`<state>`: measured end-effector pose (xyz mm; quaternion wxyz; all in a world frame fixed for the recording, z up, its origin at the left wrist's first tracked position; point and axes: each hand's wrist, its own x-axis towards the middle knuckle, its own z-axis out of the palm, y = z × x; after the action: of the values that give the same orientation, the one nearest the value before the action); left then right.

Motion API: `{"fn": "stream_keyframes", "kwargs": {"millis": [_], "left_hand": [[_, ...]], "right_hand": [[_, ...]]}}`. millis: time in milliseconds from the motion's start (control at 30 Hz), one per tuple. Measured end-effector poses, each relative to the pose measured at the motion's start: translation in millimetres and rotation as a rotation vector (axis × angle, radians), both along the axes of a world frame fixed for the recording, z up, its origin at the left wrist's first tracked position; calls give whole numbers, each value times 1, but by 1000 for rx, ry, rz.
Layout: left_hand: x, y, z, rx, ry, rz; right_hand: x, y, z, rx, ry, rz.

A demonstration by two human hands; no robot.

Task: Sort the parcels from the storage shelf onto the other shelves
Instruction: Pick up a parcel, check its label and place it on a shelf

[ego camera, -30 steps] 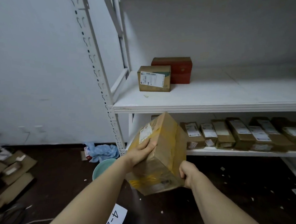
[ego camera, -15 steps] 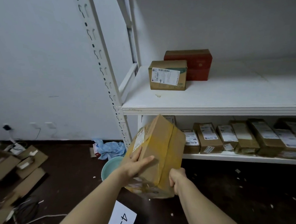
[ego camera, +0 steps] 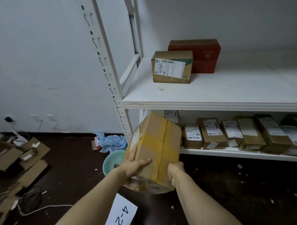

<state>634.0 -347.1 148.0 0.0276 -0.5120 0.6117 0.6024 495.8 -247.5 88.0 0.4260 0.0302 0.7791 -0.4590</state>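
We are carrying a tan cardboard parcel banded with yellow tape (ego camera: 154,151), tilted in mid-air, its far corner just under the front lip of the white upper shelf board (ego camera: 211,96) at 12 o'clock. Our left hand (ego camera: 134,165) is pressing flat against its left and top faces, fingers straight and spread. Our right hand (ego camera: 175,172) is curling round the near edge at 5 o'clock, gripping it. We are judging this to be the placing step, with the parcel not yet set down. At 1 o'clock a small brown cardboard box with a white label (ego camera: 172,67) is standing just in front of a red cardboard box (ego camera: 203,56). At 3 o'clock a row of small brown labelled packets (ego camera: 229,133) is filling the lower shelf, so the next move is probably calling for lifting clear of the lip, levelling, and sliding onto bare board.
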Motion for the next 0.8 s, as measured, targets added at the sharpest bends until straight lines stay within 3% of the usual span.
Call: {"fn": "stream_keyframes", "kwargs": {"millis": [433,700,800], "left_hand": [[-39,-16,-38,64,-61,72],[-70,-4,-12,53,30,15],[-72,-9,-3,-33,9,-15]], "right_hand": [[-41,-19,-4,14,36,75],[-65,-13,-6,25,80,-10],[-68,-20,-8,-12,57,-56]]}}
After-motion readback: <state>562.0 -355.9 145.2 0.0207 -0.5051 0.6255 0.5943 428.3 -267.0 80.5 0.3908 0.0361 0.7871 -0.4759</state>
